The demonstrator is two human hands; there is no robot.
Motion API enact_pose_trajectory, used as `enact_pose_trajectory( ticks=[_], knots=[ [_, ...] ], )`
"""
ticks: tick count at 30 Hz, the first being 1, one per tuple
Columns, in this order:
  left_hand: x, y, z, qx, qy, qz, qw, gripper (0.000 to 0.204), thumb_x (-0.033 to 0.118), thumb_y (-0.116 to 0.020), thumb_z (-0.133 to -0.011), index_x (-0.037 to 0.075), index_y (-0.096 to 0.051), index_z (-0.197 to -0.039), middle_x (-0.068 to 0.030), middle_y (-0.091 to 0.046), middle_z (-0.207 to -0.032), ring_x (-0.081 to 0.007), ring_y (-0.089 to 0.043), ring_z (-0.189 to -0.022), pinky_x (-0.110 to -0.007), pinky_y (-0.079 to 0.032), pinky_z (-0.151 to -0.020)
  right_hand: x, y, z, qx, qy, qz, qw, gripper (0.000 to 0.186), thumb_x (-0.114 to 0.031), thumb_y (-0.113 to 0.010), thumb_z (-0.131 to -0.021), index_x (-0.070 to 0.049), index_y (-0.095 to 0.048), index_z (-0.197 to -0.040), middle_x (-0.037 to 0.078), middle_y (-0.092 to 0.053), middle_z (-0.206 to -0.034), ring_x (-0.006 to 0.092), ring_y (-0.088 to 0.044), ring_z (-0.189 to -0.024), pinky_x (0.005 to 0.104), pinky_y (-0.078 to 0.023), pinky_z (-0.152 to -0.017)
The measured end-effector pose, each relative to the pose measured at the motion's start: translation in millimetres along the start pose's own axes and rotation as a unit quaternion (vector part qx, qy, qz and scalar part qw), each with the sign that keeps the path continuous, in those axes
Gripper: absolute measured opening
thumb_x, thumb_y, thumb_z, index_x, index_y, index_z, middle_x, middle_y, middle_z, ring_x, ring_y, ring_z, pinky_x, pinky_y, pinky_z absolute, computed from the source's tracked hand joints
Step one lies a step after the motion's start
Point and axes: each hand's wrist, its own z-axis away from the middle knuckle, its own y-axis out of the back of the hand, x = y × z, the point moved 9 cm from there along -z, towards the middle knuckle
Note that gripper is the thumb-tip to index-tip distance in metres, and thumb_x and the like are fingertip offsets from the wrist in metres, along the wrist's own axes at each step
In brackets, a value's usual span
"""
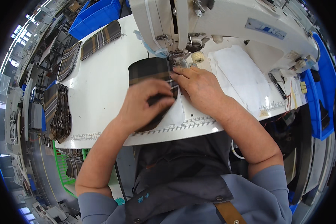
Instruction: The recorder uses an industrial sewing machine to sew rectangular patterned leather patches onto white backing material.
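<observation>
The white table (100,93) leaves open room left of my left hand (140,106); its front edge runs behind my 2 hands. The sewing machine (227,18) blocks space ahead of my right hand (201,89). Plaid cloth (145,69) lies under my left hand; I judge I'm aligning its edge, next needing steady guiding. Left thumb and fingers curve apart; right fingertips meet that edge, whether pinching I can't tell.

The fabric piece (148,70) is black-and-brown plaid with white lines. The worktop (100,89) is white, the bin (95,20) by its far-left edge blue.
</observation>
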Motion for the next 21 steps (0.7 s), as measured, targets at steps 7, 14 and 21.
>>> enact_pose_trajectory(
  ticks=[7, 14, 21],
  knots=[
    [36, -8, 43, -0.016, 0.051, 0.108, 0.993, 0.016, 0.005, -0.077, -0.079, 0.003, -0.073, -0.094, -0.0094, -0.073, -0.105, -0.0279, -0.070, -0.101, -0.035, -0.056, -0.087, -14, 15, 17, -0.034, 0.010, -0.050, 0.998, 0.027, -0.013, -0.072, -0.078, -0.003, -0.069, -0.103, 0.009, -0.071, -0.096, 0.0290, -0.065, -0.093, 0.0406, -0.053, -0.079],
    [38, -13, 45, 0.022, -0.015, 0.078, 0.997, 0.012, 0.003, -0.079, -0.077, 0.006, -0.075, -0.089, -0.0051, -0.073, -0.095, -0.0235, -0.070, -0.084, -0.034, -0.055, -0.073, -45, 42, 67, -0.022, 0.017, -0.122, 0.992, 0.032, -0.018, -0.077, -0.079, -0.006, -0.068, -0.108, 0.005, -0.070, -0.103, 0.0259, -0.062, -0.091, 0.0380, -0.049, -0.082],
    [54, -9, 45, 0.037, -0.041, -0.006, 0.998, 0.014, 0.001, -0.078, -0.077, 0.006, -0.075, -0.089, -0.0044, -0.071, -0.091, -0.0231, -0.069, -0.081, -0.033, -0.054, -0.069, -54, 37, 81, -0.022, 0.014, -0.113, 0.993, 0.038, -0.022, -0.078, -0.078, -0.010, -0.070, -0.113, 0.003, -0.059, -0.099, 0.0239, -0.056, -0.086, 0.0390, -0.044, -0.084]
  ],
)
